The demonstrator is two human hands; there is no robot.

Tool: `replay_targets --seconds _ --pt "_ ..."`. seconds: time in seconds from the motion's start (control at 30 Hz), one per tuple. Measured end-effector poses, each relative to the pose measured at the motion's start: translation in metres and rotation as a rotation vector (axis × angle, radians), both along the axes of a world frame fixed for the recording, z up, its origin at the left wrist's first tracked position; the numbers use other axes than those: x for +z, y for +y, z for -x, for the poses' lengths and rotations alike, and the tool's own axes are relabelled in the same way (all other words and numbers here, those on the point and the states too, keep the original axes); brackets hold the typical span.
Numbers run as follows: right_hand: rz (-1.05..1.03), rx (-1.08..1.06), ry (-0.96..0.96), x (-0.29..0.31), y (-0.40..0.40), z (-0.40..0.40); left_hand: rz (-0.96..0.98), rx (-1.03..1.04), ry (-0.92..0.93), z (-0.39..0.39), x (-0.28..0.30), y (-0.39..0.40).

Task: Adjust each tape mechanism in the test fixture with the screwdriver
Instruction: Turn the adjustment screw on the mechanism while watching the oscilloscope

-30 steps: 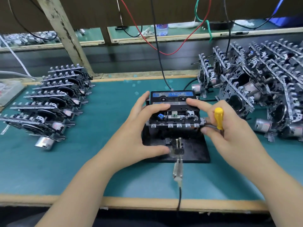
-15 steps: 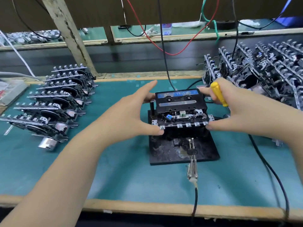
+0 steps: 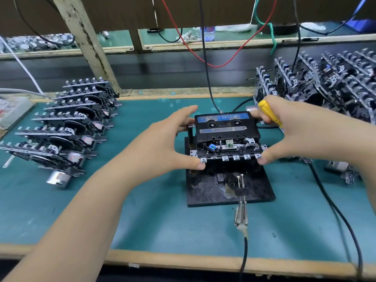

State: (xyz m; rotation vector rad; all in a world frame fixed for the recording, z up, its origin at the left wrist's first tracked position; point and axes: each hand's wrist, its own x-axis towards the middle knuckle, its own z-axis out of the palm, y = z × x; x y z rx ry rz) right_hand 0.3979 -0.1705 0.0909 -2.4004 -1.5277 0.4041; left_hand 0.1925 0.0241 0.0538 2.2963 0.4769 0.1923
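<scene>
Head view, mechanism rows (image 3: 67, 127) flanking fixture (image 3: 227, 186)

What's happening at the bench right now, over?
Both hands, left hand and right hand, grip the tape mechanism over the fixture. Screwdriver tucked in right hand. Nothing blocking.

Electronics assembly workshop, teal-matted counter (image 3: 142, 220) with wooden edging, rows of tape mechanisms (image 3: 67, 127) stacked at left, a heap of more mechanisms (image 3: 329, 82) at right, black test fixture (image 3: 227, 186) in the middle, loose wires (image 3: 205, 58) hanging from above
</scene>
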Motion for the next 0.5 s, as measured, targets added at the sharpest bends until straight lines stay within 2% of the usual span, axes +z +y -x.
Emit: replay_targets --seconds 0.23,0.4,0.5 --pt "-0.028 -0.079 0.058 -0.006 -0.005 0.004 -0.005 0.005 -0.006 0.001 0.001 -0.002" --pt "-0.048 -0.067 0.071 -0.004 -0.005 0.007 -0.375 -0.145 -0.049 0.007 0.001 -0.02" --pt "-0.06 -0.072 0.053 -0.006 -0.008 0.011 -0.393 -0.091 -0.081 0.009 -0.009 -0.038"
